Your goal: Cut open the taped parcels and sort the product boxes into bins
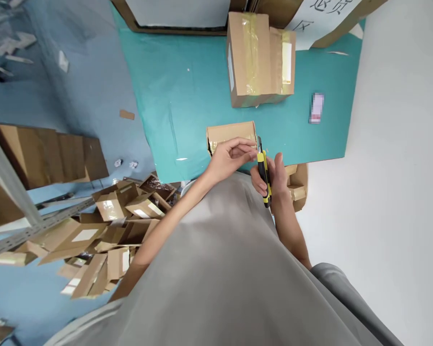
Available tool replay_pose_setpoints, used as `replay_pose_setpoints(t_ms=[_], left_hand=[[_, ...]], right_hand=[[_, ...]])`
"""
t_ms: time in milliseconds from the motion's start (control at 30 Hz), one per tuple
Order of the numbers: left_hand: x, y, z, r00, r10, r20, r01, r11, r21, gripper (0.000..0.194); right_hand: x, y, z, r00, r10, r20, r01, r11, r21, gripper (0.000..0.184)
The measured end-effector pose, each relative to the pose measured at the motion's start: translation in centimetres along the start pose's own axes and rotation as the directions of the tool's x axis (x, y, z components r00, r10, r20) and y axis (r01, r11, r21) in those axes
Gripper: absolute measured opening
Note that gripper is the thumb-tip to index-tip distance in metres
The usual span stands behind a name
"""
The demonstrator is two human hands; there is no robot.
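A black and yellow utility knife (263, 174) is in my right hand (280, 177), with its blade end pointing away from me. Its thumb sticks up while the fingers curl round the handle. My left hand (228, 156) is just left of the blade, fingers bent and tips drawn together in a pinch. Whatever they may hold is too small to make out. Beneath and behind that hand lies a small taped cardboard box (231, 131), near the table's close edge. Its front side is partly covered by my hand.
The teal-covered table (187, 96) bears two taped cartons (250, 57) at the back and a small pinkish, blurred item (316, 108) at the right. A white wall (389, 144) borders the right side. Many opened boxes (119, 226) are piled on the floor at left, beside a metal shelf post (14, 168).
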State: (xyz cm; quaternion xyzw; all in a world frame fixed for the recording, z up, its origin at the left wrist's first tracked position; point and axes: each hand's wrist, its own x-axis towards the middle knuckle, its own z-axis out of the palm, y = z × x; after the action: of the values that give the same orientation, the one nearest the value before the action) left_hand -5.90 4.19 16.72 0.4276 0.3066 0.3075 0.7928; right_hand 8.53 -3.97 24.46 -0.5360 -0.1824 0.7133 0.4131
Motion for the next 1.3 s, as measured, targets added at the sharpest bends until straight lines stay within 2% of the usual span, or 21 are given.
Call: replay_pose_setpoints(t_ms=[133, 267, 367, 467, 600, 767, 967, 1167, 1300], left_hand=[[-0.5, 0.8, 1.0, 0.995, 0.09, -0.035, -0.085, 0.989, 0.121, 0.046], [-0.7, 1.6, 2.0, 0.975, 0.208, -0.082, -0.166, 0.919, 0.356, 0.026], [-0.4, 2.4, 3.0, 0.977, 0.204, -0.062, -0.144, 0.847, 0.512, 0.019], [0.0, 3.0, 4.3, 0.987, 0.155, -0.043, -0.098, 0.793, 0.602, 0.022], [0.6, 3.2, 5.9, 0.99, 0.14, -0.017, -0.095, 0.752, 0.652, 0.022], [1.1, 2.8, 7.9, 0.979, 0.201, -0.043, -0.119, 0.726, 0.678, 0.019], [1.3, 2.0, 9.5, 0.979, 0.175, -0.106, -0.051, 0.709, 0.703, 0.019], [0.7, 2.2, 10.3, 0.991, 0.07, -0.111, 0.035, 0.675, 0.737, 0.028], [0.3, 2.3, 10.1, 0.995, -0.053, -0.087, 0.099, 0.701, 0.707, 0.036]], right_hand=[[-0.3, -1.1, -2.4, 0.989, 0.131, 0.068, -0.134, 0.99, 0.048, 0.091], [-0.6, -1.8, -4.6, 0.973, 0.173, 0.151, -0.185, 0.98, 0.076, 0.095], [-0.7, -2.2, -6.3, 0.952, 0.207, 0.227, -0.23, 0.97, 0.081, 0.095], [-1.0, -2.6, -8.0, 0.942, 0.238, 0.238, -0.248, 0.969, 0.013, 0.1], [-1.4, -3.3, -10.3, 0.938, 0.215, 0.274, -0.21, 0.977, -0.047, 0.107], [-1.4, -3.7, -12.8, 0.915, 0.12, 0.384, -0.136, 0.991, 0.014, 0.11], [-1.1, -4.2, -15.3, 0.859, 0.118, 0.499, -0.154, 0.988, 0.031, 0.088], [-1.2, -4.8, -17.0, 0.819, 0.226, 0.527, -0.207, 0.974, -0.097, 0.076], [-0.8, -5.0, -17.6, 0.72, 0.326, 0.613, -0.28, 0.944, -0.174, 0.071]])
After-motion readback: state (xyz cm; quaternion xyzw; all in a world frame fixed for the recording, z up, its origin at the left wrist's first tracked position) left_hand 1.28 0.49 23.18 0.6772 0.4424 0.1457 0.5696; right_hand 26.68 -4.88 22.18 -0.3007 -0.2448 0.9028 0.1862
